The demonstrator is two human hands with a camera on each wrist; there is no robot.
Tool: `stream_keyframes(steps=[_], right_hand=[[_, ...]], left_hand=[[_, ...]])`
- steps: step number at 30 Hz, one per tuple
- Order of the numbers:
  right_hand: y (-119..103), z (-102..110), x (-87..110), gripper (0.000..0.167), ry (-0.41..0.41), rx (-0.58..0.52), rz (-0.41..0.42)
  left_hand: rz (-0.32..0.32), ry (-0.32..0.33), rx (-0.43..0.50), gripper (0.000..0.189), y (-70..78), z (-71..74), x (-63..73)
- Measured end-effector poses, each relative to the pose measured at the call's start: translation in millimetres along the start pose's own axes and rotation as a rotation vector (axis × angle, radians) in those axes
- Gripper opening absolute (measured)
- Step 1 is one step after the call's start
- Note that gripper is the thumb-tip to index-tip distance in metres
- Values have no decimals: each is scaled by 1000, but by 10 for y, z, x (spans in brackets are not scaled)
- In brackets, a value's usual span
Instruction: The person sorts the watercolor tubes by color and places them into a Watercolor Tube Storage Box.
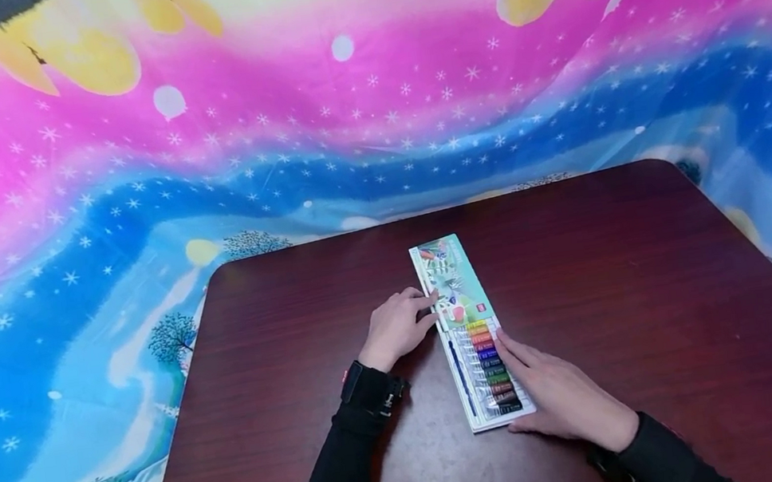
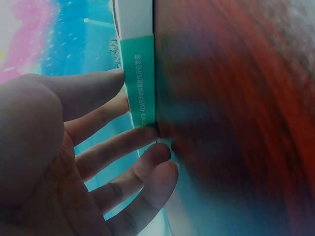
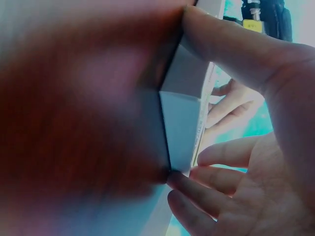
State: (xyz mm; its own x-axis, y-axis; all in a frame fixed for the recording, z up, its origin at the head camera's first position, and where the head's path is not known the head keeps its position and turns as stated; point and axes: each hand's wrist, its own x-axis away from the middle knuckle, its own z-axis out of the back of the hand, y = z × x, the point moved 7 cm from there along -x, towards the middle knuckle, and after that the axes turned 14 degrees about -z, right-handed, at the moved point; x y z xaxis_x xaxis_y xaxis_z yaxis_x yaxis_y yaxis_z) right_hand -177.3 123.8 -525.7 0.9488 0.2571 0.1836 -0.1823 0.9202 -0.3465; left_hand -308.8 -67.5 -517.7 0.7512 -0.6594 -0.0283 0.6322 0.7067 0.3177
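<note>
A long flat box of paint tubes lies slanted on the table. Its pale green printed sleeve (image 1: pixel 471 283) covers the far part, and the open white tray shows a row of colored paint tubes (image 1: pixel 491 365) with a dark blue paintbrush (image 1: pixel 462 376) alongside. At the left long side, my left hand (image 1: pixel 397 328) touches the sleeve with fairly straight fingers and thumb; the left wrist view shows the sleeve's green side (image 2: pixel 139 78) by the fingertips. My right hand (image 1: pixel 567 391) holds the tray's near right corner, thumb at the near end, fingers along the right side.
The dark reddish-brown table (image 1: pixel 621 268) extends around the box on all sides. Behind it and along both sides hangs a colorful cloth (image 1: pixel 342 118) with snowflakes and trees. Black bands (image 1: pixel 371 387) with devices are on the wrists.
</note>
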Motion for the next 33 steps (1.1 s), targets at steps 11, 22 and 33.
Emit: stream_keyframes(steps=[11, 22, 33], right_hand=[[68, 39, -195, 119, -18, -18, -2], [305, 240, -269, 103, -49, -27, 41], [626, 469, -314, 76, 81, -49, -19]], left_hand=[[-8, -9, -23, 43, 23, 9, -10], [-53, -18, -78, 40, 17, 62, 48], [-70, 58, 191, 23, -338, 81, 78]])
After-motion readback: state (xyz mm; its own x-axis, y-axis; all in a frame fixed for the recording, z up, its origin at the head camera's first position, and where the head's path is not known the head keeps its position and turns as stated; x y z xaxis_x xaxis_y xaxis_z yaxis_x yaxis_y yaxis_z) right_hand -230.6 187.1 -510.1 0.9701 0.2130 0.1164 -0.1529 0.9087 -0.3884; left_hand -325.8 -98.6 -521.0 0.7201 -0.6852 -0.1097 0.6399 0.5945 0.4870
